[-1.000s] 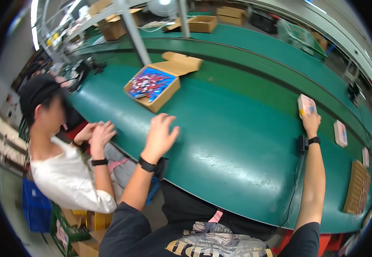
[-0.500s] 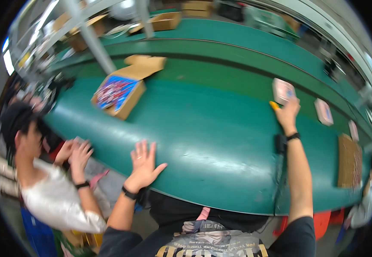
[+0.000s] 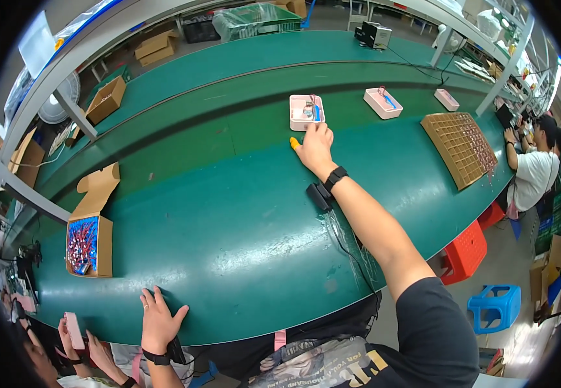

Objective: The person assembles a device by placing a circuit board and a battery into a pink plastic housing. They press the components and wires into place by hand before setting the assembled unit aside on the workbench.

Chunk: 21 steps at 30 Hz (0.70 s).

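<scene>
My right hand (image 3: 316, 150), with a yellow cover on its thumb, reaches far across the green work surface. Its fingers grip the near rim of a shallow pink tray (image 3: 298, 114). Inside that tray lie a blue piece with wires and a small part too small to name. Near the table's front edge, my left hand (image 3: 159, 324) rests palm down with fingers spread, holding nothing. Ahead and to the left of it stands an open cardboard box (image 3: 104, 246) full of blue pieces with red wires.
Two more pink trays (image 3: 384, 105) sit along the green belt to the right. A divided cardboard grid (image 3: 445, 152) lies at the right. Beside my right forearm is a black device (image 3: 320, 196) with a cable. A co-worker's hands at lower left hold a pink object (image 3: 73, 331).
The view has swung right, so the cardboard box and co-worker sit farther left and lower. My right hand stays at the pink tray; my left remains flat on the table.
</scene>
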### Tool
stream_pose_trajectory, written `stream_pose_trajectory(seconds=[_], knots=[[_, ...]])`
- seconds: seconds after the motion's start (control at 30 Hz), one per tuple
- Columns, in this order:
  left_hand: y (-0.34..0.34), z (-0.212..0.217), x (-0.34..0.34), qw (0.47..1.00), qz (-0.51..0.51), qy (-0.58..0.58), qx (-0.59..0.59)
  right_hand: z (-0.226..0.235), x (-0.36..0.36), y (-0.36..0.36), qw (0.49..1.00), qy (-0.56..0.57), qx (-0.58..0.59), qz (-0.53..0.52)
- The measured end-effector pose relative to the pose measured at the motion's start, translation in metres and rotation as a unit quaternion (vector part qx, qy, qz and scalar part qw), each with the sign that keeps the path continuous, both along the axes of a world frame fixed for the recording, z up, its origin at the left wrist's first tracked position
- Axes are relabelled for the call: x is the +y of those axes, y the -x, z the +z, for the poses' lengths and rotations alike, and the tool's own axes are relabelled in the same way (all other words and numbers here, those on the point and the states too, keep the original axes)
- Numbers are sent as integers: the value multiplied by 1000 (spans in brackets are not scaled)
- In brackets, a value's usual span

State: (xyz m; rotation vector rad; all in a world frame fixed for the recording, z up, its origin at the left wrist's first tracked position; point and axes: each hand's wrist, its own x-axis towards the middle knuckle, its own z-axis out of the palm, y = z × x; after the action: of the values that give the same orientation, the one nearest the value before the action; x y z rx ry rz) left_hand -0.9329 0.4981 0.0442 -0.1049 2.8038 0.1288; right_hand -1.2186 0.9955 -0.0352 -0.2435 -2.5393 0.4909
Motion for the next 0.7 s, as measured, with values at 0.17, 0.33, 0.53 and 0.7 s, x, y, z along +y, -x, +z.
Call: stream_pose_trajectory(seconds=[0.17, 0.33, 0.53, 0.7], knots=[[13, 20, 6, 1000, -11, -15, -11, 8, -5, 5, 999, -3, -38, 1], [34, 25, 35, 985, -141, -94, 35, 9, -20, -2, 998, -39, -50, -2], [66, 62, 100, 942, -204, -265, -18, 10, -19, -8, 995, -23, -102, 3], [98, 44, 129, 846, -245, -473, 10, 19, 0, -11, 996, 22, -81, 30]])
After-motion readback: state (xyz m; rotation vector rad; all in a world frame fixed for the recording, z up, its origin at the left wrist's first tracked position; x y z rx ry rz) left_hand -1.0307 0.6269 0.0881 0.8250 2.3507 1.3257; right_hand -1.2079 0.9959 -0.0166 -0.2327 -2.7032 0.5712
